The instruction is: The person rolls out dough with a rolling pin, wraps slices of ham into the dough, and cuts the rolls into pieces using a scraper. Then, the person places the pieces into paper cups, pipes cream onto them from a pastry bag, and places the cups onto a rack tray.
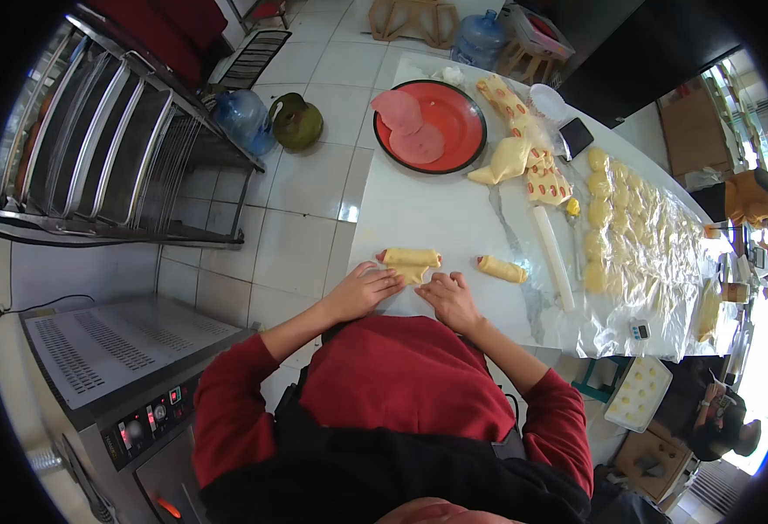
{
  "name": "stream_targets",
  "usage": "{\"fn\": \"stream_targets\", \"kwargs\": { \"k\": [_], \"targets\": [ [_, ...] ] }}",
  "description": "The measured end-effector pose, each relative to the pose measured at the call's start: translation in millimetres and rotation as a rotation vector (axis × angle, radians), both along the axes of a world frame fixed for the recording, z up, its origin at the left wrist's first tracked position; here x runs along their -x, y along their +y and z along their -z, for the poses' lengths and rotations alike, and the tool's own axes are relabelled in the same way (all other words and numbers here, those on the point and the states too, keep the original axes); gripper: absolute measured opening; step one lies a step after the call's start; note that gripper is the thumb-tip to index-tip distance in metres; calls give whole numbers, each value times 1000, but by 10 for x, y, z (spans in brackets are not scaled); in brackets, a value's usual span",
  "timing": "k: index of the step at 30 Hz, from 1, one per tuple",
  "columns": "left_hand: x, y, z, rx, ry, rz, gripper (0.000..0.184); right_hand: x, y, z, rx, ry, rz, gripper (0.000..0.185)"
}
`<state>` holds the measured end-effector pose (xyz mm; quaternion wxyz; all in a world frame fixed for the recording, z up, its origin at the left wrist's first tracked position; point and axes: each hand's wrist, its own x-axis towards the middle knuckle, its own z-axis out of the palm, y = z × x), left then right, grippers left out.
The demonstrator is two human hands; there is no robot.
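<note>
Yellow dough roll (413,258) lies on white table (432,210), likely light, soft, easily torn, best held by its loose flap's (411,274) corners, where left hand (368,291) and right hand (450,299) rest curved fingers, pinching or not, can't tell.

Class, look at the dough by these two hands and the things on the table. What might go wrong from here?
1. The dough flap below the filled roll might tear or twist if the left hand and right hand work unevenly.
2. The red plate sits close to the table edge; a knock might tip it off.
</note>
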<state>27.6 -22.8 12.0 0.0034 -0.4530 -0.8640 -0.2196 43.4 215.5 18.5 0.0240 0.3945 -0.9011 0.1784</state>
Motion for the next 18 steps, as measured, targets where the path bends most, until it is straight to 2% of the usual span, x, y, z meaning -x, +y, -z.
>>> {"fn": "stream_targets", "kwargs": {
  "k": [2, 6, 8, 9, 11, 12, 15, 18],
  "targets": [
    [-43, 18, 50, 32, 33, -1, 35, 32, -69, -70, -27, 78, 36, 40],
    [30, -18, -73, 37, -2, -24, 32, 55, -20, 16, -4, -48, 45, 38],
    [156, 65, -292, -177, -51, -255, 28, 196, 7, -65, 81, -98, 127, 33],
    [234, 102, -348, -286, -79, -368, 26, 281, -42, -106, 238, -139, 233, 29],
    [408, 113, -177, -249, -274, -315, 24, 448, -176, -156, 548, -224, 443, 22],
    [456, 120, -151, -229, -369, -288, 24, 515, -150, -90, 494, -256, 315, 21],
    [500, 92, -140, -189, -297, -209, 21, 436, -65, -53, 480, -408, 290, 17],
    [464, -5, -93, -220, -166, -39, 21, 319, -20, -85, 423, -167, 163, 14]
  ]
}}
